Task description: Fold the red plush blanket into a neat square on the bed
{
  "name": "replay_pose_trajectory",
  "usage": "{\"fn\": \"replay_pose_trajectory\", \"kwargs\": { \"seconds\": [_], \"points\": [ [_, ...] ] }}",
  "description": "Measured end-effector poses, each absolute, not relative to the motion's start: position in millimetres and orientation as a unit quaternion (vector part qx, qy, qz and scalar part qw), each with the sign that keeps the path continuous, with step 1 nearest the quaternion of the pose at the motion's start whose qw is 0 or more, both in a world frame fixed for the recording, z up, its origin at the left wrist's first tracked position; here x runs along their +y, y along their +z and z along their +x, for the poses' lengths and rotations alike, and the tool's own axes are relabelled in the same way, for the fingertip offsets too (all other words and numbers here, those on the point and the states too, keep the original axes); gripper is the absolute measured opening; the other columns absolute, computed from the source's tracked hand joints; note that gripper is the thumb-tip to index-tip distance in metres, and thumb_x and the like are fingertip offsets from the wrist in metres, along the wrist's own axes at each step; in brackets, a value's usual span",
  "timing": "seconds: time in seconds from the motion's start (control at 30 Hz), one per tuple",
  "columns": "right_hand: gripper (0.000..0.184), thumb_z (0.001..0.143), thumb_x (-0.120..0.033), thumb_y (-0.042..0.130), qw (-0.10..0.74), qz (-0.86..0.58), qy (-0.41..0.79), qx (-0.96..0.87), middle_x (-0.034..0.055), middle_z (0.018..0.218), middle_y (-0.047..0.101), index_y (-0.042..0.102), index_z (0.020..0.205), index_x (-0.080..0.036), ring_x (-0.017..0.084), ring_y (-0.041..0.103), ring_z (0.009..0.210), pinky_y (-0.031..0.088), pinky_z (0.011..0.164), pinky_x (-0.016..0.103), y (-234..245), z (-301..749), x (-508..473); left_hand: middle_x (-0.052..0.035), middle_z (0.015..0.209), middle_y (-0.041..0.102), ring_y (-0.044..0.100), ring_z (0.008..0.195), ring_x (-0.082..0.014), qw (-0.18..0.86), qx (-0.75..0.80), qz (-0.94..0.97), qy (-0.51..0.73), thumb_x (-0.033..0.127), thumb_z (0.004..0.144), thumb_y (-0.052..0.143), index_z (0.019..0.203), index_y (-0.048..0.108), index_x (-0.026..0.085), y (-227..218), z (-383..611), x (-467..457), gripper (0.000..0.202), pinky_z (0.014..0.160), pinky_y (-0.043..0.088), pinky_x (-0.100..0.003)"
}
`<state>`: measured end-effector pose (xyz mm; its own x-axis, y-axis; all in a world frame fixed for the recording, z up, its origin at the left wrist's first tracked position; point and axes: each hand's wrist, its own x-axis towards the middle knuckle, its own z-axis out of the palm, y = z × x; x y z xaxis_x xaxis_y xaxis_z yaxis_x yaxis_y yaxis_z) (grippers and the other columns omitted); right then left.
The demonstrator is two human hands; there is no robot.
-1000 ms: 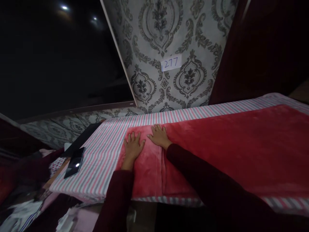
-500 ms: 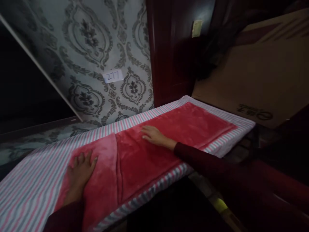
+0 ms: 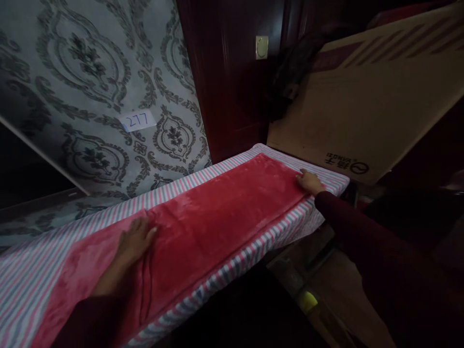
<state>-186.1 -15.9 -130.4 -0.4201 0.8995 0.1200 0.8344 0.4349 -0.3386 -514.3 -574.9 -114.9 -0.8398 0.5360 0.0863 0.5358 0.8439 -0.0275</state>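
Observation:
A long red plush cloth [image 3: 221, 212] lies flat on a board covered in pink, grey and white stripes [image 3: 188, 186]. My left hand [image 3: 136, 239] rests palm down on the cloth near its left part, fingers stretched out. My right hand [image 3: 310, 181] reaches to the cloth's far right end and lies on its edge, fingers flat against the fabric. Both arms wear dark red sleeves.
A patterned grey wall [image 3: 90, 87] with a paper tag reading 277 [image 3: 137, 121] stands behind the board. A dark red door frame [image 3: 232, 77] is at the middle back. A large cardboard sheet [image 3: 369, 101] leans at the right.
My right hand has slid along the cloth from near the left hand to its far right end. The view has swung to the right. The left hand stays pressed on the cloth.

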Motion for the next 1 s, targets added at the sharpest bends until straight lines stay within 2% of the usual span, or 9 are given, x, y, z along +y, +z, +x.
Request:
{"fn": "replay_pose_trajectory", "kwargs": {
  "seconds": [0.1, 0.27, 0.43, 0.6, 0.77, 0.9, 1.0],
  "points": [
    [0.053, 0.102, -0.031, 0.046, 0.128, -0.535, 0.101, -0.829, 0.0290, 0.136, 0.063, 0.053, 0.149, -0.008, 0.041, 0.059, 0.130, 0.048, 0.103, 0.055, -144, -180, -7, -0.0233, 0.169, 0.031, 0.027, 0.159, -0.0340, 0.037, -0.959, -0.280, 0.030, 0.039, 0.103, 0.031, 0.161, 0.037, 0.005, -121, -488, -537, 0.067, 0.124, 0.029, -0.058],
    [0.048, 0.101, -0.036, 0.051, 0.122, -0.525, 0.058, -0.841, 0.0311, 0.135, 0.060, 0.060, 0.139, -0.007, 0.043, 0.055, 0.130, 0.049, 0.098, 0.054, -163, -174, 6, -0.0211, 0.166, 0.038, 0.034, 0.155, -0.0368, 0.087, -0.949, -0.296, 0.059, 0.033, 0.102, 0.032, 0.160, 0.040, 0.010, -137, -473, -530, 0.064, 0.122, 0.027, -0.066],
    [0.041, 0.100, -0.033, 0.051, 0.119, -0.529, 0.046, -0.839, 0.0274, 0.125, 0.066, 0.070, 0.127, -0.008, 0.038, 0.061, 0.121, 0.049, 0.096, 0.045, -170, -167, 31, -0.0178, 0.169, 0.035, 0.034, 0.154, -0.0386, 0.092, -0.945, -0.304, 0.074, 0.036, 0.102, 0.033, 0.161, 0.042, 0.016, -141, -477, -532, 0.063, 0.121, 0.028, -0.066],
    [0.043, 0.102, -0.033, 0.049, 0.105, -0.557, 0.073, -0.820, 0.0267, 0.125, 0.068, 0.069, 0.129, -0.007, 0.036, 0.066, 0.115, 0.050, 0.089, 0.040, -173, -161, 42, -0.0169, 0.168, 0.038, 0.035, 0.154, -0.0405, 0.062, -0.952, -0.286, 0.088, 0.041, 0.102, 0.038, 0.159, 0.046, 0.019, -142, -482, -529, 0.062, 0.121, 0.027, -0.067],
    [0.043, 0.101, -0.036, 0.051, 0.100, -0.539, 0.098, -0.830, 0.0236, 0.121, 0.072, 0.071, 0.126, -0.008, 0.031, 0.069, 0.109, 0.051, 0.085, 0.036, -165, -156, 44, -0.0133, 0.167, 0.041, 0.031, 0.156, -0.0385, 0.105, -0.938, -0.327, 0.047, 0.039, 0.102, 0.034, 0.160, 0.046, 0.020, -149, -486, -536, 0.062, 0.124, 0.022, -0.067],
    [0.040, 0.099, -0.043, 0.055, 0.095, -0.523, 0.132, -0.837, 0.0219, 0.104, 0.076, 0.078, 0.103, -0.010, 0.032, 0.072, 0.100, 0.053, 0.081, 0.037, -158, -145, 56, -0.0144, 0.159, 0.053, 0.042, 0.152, -0.0341, 0.083, -0.909, -0.408, -0.004, 0.041, 0.098, 0.038, 0.154, 0.053, 0.017, -155, -491, -539, 0.062, 0.125, 0.028, -0.057],
    [0.035, 0.091, -0.050, 0.067, 0.116, -0.535, 0.216, -0.808, 0.0166, 0.078, 0.073, 0.075, 0.081, -0.018, 0.033, 0.072, 0.081, 0.054, 0.070, 0.040, -162, -137, 67, -0.0188, 0.157, 0.053, 0.044, 0.150, -0.0374, 0.084, -0.906, -0.415, -0.017, 0.043, 0.096, 0.042, 0.150, 0.056, 0.010, -159, -492, -538, 0.065, 0.123, 0.034, -0.058]
  ]
}}
